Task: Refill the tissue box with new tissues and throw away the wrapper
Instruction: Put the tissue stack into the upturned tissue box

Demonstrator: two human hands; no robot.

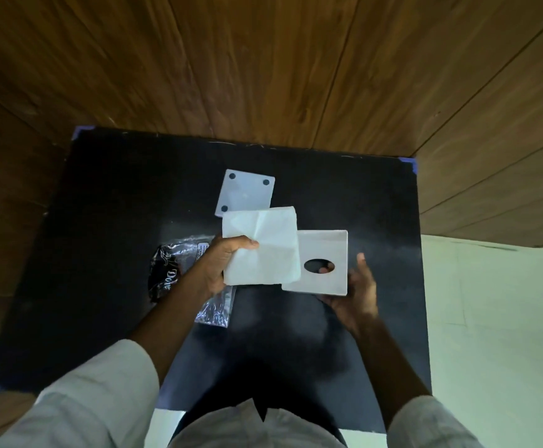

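Note:
My left hand grips a white stack of folded tissues, held above the table with my thumb on top. Beside it, my right hand holds the white tissue box from underneath; its face with the oval opening points up at me, and a fingertip shows through the hole. The stack's right edge overlaps the box's left edge. The box's white base panel, with dark round feet, lies flat on the table behind the tissues. The crumpled clear and black wrapper lies on the table under my left wrist.
Everything sits on a black table with blue tape at its corners. A brown wood-panelled wall rises behind and to the left. Pale green floor shows on the right.

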